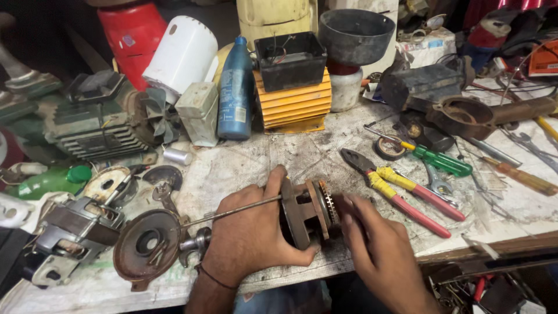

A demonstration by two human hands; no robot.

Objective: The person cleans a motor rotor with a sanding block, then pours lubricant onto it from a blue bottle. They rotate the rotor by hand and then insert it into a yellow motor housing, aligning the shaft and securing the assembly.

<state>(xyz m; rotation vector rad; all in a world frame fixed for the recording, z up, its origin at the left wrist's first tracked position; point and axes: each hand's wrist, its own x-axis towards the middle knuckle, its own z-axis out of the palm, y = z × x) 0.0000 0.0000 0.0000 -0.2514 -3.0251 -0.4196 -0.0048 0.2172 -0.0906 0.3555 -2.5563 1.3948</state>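
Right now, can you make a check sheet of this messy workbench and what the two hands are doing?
Surface: bench covered with stained, worn sheet.
Job's things: rusty motor part with a long rod sticking out leftward.
Clutter: pliers, green screwdriver, spanner, tape roll, rusty cover, blue bottle, yellow finned block, black box.
Grippers: left hand wrapped round the part; right hand with fingertips on its toothed end.
Cables: thin wires inside the black box.
Surroundings: old motors on the left, red tank and dark funnel behind.
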